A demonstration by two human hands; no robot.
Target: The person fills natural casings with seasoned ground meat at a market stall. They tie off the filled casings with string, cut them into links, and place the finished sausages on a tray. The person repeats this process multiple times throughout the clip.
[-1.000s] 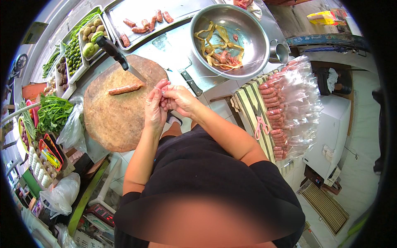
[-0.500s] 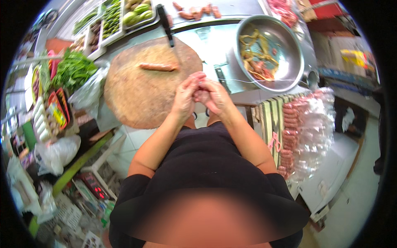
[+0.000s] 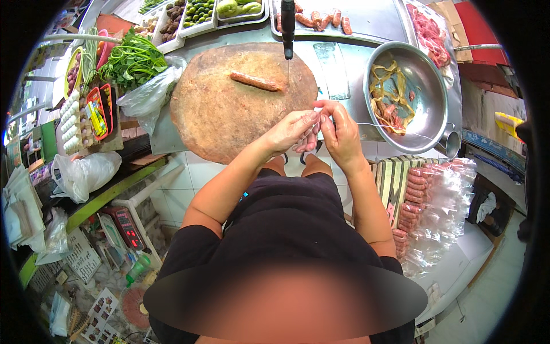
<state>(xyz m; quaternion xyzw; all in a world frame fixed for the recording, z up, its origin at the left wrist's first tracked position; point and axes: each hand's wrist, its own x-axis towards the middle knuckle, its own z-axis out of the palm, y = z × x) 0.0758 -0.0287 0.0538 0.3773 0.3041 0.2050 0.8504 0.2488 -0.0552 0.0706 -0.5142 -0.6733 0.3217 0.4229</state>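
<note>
My left hand (image 3: 298, 131) and my right hand (image 3: 342, 136) meet just off the lower right edge of a round wooden chopping board (image 3: 212, 120). Both have fingers bent and pinched together. A thin white string (image 3: 375, 124) runs from my right hand across the steel bowl (image 3: 427, 112). Something small and whitish shows at the left fingertips, too small to make out. One sausage (image 3: 256, 81) lies on the board. A black-handled knife (image 3: 288, 31) stands at the board's far side, its blade seen edge-on.
Yellowish casing-like strips (image 3: 395, 86) lie in the bowl. Cut sausage pieces (image 3: 323, 22) rest on a tray beyond. Leafy greens (image 3: 134, 57), a plastic bag (image 3: 152, 94) and an egg tray (image 3: 71, 129) stand left. Bagged sausages (image 3: 415, 200) lie at right, beside a metal cup (image 3: 450, 142).
The view has shifted, so the board and bowl sit farther right and lower. My hands, clasped together before, are now slightly apart with the fingertips close. The sausage stays on the board.
</note>
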